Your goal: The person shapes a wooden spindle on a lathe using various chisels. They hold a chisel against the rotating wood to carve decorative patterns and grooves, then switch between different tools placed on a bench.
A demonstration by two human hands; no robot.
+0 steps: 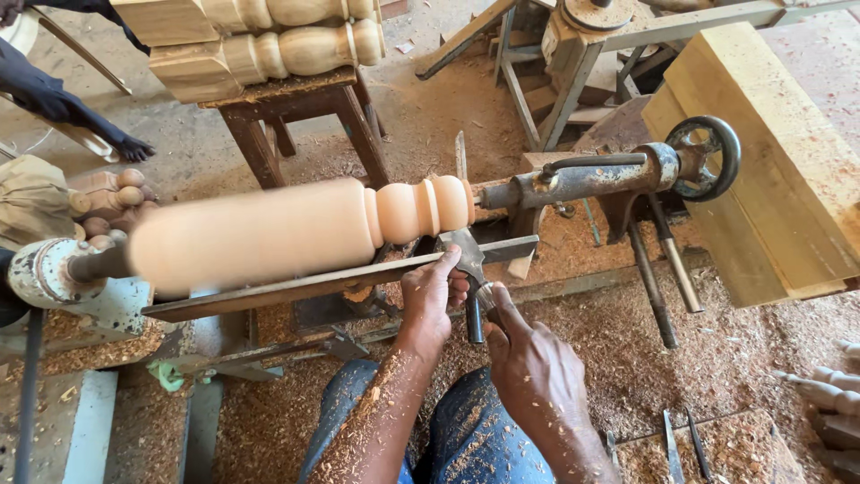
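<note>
- Your left hand (433, 291) is closed over the blade end of a turning chisel (468, 269), fingers curled on top and pressing it down onto the flat tool rest (313, 282) that runs out past your left hand.
- Your right hand (528, 358) grips the same chisel lower down, wrapped round its dark handle just beside your left hand, thumb lying along the shaft.
- The chisel tip sits just above your left hand, against the underside of the wooden spindle (296, 229), near the turned beads at its right end.
- The spindle lies across the lathe (54, 273) straight above both hands; its long plain part, out past your left hand, is blurred.
- Above and to the right of your right hand, the tailstock (591, 175) with its handwheel (705, 157) holds the spindle's end.
- Well above your left hand, finished turned posts (269, 45) are stacked on a wooden stool (296, 112).
- Sawdust (735, 358) covers the floor around your knees and clings to your forearms.
- Below and to the right of your right hand, spare chisels (676, 444) lie in the shavings.
</note>
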